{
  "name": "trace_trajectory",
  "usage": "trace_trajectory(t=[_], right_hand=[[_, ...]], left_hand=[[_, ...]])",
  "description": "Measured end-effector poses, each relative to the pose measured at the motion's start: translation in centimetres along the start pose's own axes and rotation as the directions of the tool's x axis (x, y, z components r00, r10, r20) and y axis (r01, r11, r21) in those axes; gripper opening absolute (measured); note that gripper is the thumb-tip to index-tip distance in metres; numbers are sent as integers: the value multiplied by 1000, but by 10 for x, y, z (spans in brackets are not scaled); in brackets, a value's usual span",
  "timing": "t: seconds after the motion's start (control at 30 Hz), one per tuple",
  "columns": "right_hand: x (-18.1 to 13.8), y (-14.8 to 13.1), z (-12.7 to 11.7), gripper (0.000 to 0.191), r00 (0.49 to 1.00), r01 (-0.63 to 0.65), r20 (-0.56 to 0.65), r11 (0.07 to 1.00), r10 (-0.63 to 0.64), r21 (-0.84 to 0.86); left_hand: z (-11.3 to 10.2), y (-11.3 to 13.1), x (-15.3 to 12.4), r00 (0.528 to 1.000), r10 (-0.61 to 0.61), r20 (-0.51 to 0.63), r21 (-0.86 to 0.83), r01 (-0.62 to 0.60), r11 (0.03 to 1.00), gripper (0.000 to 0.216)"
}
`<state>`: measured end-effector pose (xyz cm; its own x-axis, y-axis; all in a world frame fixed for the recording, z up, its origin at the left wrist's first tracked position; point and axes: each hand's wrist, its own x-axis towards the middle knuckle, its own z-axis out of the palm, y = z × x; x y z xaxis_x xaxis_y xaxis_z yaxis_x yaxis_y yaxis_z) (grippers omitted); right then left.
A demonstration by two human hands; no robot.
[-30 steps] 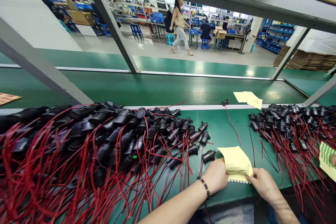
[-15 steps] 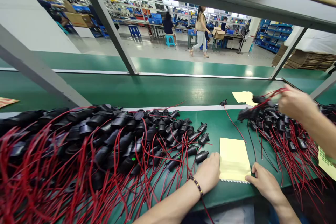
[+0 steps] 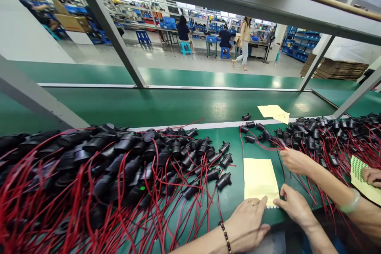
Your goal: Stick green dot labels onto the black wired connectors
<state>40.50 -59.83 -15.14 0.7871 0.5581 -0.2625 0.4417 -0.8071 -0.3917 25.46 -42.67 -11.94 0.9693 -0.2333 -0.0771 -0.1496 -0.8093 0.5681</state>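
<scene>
A pale yellow sheet (image 3: 259, 176) with a row of small white rounded tabs along its bottom lies on the green table in front of me. My left hand (image 3: 248, 222), with a beaded bracelet, rests its outstretched fingers on the sheet's lower edge, thumb apart. At the lower right corner, my right hand (image 3: 297, 206) holds the sheet with its thumb, its other fingers curled. Left of the sheet, a black cylindrical part with red wires (image 3: 223, 181) lies nearest my left hand.
A large heap of black wired parts (image 3: 125, 143) covers the left side. A co-worker's hand (image 3: 293, 160) reaches in from the right, at red wires near another heap (image 3: 315, 135). Another hand (image 3: 372, 175) rests on a yellow sheet with green dots (image 3: 358, 172). Yellow paper pieces (image 3: 270, 111) lie behind.
My left hand has moved from the sheet's left side to its bottom edge. My right hand stays at the corner. A co-worker's hand has lowered several black parts onto the table behind the sheet.
</scene>
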Motion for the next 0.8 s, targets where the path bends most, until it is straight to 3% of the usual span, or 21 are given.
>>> trace_trajectory(t=[0.33, 0.43, 0.57, 0.67, 0.8], right_hand=[[-10, 3, 1, 11, 997, 38, -71, 994, -31, 103], [-16, -9, 12, 19, 975, 81, -216, 987, -50, 137], [-24, -38, 30, 35, 919, 61, -391, 998, -47, 23], [-25, -43, 35, 39, 922, 10, -386, 1000, -19, -24], [-20, -19, 29, 44, 945, -63, -321, 998, 57, -9]], left_hand=[[-2, -22, -29, 995, -69, -72, -78, 64, 995, 65], [-2, -21, -31, 994, -100, -46, -65, 97, 993, 65], [-4, -17, -31, 991, -135, -13, -48, 135, 990, 66], [-4, -19, -32, 991, -131, -26, -68, 129, 989, 66], [1, -27, -36, 992, -99, -84, -107, 90, 990, 63]])
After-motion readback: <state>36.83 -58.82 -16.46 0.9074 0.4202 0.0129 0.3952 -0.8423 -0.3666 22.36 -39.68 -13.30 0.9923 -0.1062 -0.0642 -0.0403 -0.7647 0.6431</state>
